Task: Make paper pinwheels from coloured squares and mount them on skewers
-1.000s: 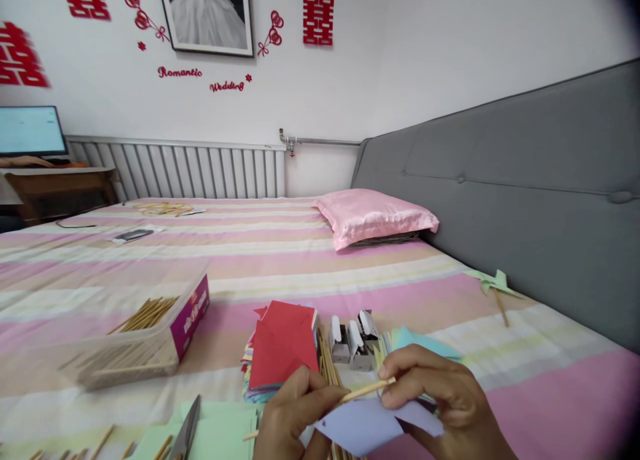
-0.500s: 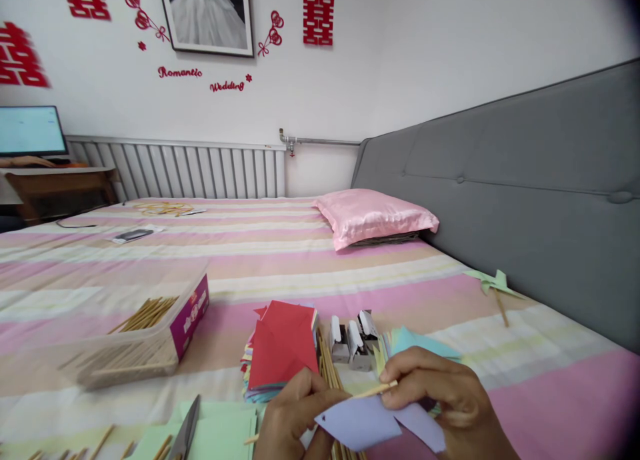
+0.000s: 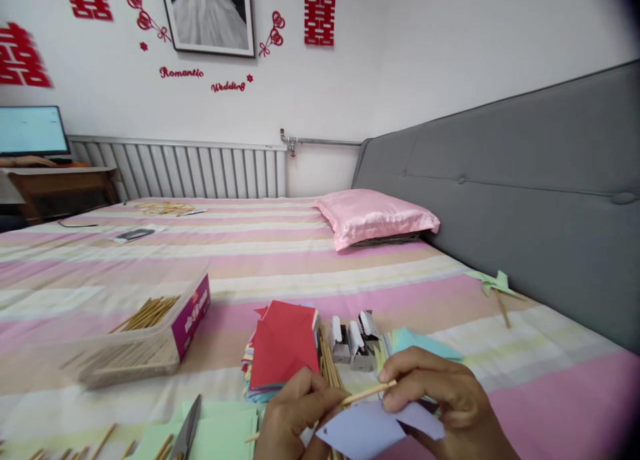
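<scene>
My left hand (image 3: 295, 417) pinches the left end of a thin wooden stick (image 3: 370, 393) near the bed's front edge. My right hand (image 3: 443, 400) grips the stick's other end between thumb and fingers. Below the stick hangs a piece of cut lavender paper (image 3: 363, 430), with a small dark hole at its left corner. The paper's right part tucks under my right fingers; how it is held on the left is partly hidden. Just beyond my hands lie a stack of red paper (image 3: 284, 343), several loose sticks (image 3: 327, 360) and small open boxes (image 3: 355, 343).
A clear plastic box (image 3: 135, 353) of sticks stands at left. Scissors (image 3: 186, 430) rest on green paper (image 3: 225, 430) in front. Light blue paper (image 3: 423, 343) lies behind my right hand, a green pinwheel (image 3: 495, 283) farther right. At far left, a person's hand (image 3: 27, 161) is by a monitor.
The lavender paper has tilted down and away from the stick, so more of the stick shows between my hands. Both hands stay in nearly the same place.
</scene>
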The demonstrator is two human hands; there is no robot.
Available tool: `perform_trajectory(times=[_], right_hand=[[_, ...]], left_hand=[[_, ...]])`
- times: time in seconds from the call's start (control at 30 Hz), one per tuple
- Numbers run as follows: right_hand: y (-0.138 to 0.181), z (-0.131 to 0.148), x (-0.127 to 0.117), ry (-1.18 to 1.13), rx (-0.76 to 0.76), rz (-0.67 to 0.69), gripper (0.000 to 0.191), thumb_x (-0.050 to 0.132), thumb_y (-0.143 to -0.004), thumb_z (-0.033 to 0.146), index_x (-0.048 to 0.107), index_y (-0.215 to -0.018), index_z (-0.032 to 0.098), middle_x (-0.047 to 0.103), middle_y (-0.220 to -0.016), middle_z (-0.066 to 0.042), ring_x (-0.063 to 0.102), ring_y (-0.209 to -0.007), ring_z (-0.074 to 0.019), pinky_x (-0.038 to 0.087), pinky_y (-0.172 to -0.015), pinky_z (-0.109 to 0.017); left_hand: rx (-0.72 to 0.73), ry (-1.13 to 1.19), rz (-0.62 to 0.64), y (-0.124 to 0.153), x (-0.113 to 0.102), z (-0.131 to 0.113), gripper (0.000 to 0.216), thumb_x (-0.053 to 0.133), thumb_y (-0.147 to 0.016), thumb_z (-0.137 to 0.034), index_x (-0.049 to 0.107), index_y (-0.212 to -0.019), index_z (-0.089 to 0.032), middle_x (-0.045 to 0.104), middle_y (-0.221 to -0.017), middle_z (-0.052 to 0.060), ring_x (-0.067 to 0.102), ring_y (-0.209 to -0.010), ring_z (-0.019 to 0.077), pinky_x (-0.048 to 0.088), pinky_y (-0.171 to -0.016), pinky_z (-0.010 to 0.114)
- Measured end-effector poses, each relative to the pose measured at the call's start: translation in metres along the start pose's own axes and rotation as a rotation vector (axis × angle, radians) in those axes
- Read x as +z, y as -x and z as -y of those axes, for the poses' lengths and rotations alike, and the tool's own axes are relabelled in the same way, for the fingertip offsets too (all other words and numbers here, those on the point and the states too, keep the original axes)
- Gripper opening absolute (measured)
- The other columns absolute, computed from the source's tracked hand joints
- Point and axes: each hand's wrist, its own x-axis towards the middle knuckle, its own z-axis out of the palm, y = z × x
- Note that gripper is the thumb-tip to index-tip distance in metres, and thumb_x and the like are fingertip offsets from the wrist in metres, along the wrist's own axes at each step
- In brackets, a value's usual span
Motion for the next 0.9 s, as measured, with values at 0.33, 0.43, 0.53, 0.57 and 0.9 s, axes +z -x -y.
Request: perform_trajectory(times=[0.33, 0.43, 0.53, 0.57, 0.9], right_hand=[[-0.0012, 0.001, 0.0002, 0.014, 0.0, 0.003, 0.022, 0.065, -0.06, -0.002, 0.066, -0.069, 0.018, 0.063, -0.075, -0.004, 0.063, -0.062, -0.0131, 0.051, -0.054, -0.019], [-0.0009, 0.0013, 0.0003, 0.021, 0.006, 0.01, 0.022, 0.065, -0.06, -0.003, 0.066, -0.068, 0.017, 0.063, -0.075, -0.005, 0.063, -0.062, -0.0131, 0.051, -0.054, -0.018], [0.0004, 0.0012, 0.0004, 0.017, 0.001, 0.006, 0.022, 0.066, -0.06, -0.003, 0.065, -0.068, 0.018, 0.063, -0.075, -0.005, 0.064, -0.062, -0.0131, 0.052, -0.054, -0.019], [0.0008, 0.0011, 0.0004, 0.014, -0.002, -0.001, 0.022, 0.066, -0.059, -0.003, 0.065, -0.068, 0.018, 0.063, -0.075, -0.004, 0.064, -0.062, -0.0129, 0.052, -0.054, -0.018], [-0.0001, 0.0005, 0.0002, 0.017, 0.002, 0.016, 0.021, 0.067, -0.059, -0.002, 0.065, -0.068, 0.017, 0.063, -0.075, -0.005, 0.064, -0.063, -0.0132, 0.052, -0.056, -0.018]], left_hand=[[0.006, -0.014, 0.002, 0.0006, 0.0009, 0.0024, 0.026, 0.049, -0.077, -0.021, 0.07, -0.091, -0.024, 0.053, -0.069, 0.004, 0.052, -0.061, 0.0151, 0.034, -0.054, 0.024], [0.005, -0.02, 0.014, 0.0004, -0.0006, 0.0009, 0.026, 0.048, -0.078, -0.021, 0.069, -0.093, -0.023, 0.053, -0.07, 0.004, 0.052, -0.062, 0.0153, 0.035, -0.054, 0.024], [0.014, -0.032, 0.012, 0.0001, -0.0022, -0.0015, 0.027, 0.048, -0.078, -0.019, 0.069, -0.094, -0.022, 0.054, -0.07, 0.005, 0.053, -0.064, 0.0157, 0.036, -0.055, 0.023], [0.017, -0.039, 0.022, 0.0, -0.0025, -0.002, 0.027, 0.048, -0.078, -0.018, 0.069, -0.094, -0.022, 0.054, -0.07, 0.005, 0.054, -0.064, 0.0158, 0.037, -0.056, 0.023], [0.001, -0.09, 0.1, -0.0013, -0.0071, -0.0041, 0.028, 0.046, -0.08, -0.021, 0.069, -0.096, -0.017, 0.056, -0.073, 0.008, 0.056, -0.068, 0.0175, 0.04, -0.058, 0.024]])
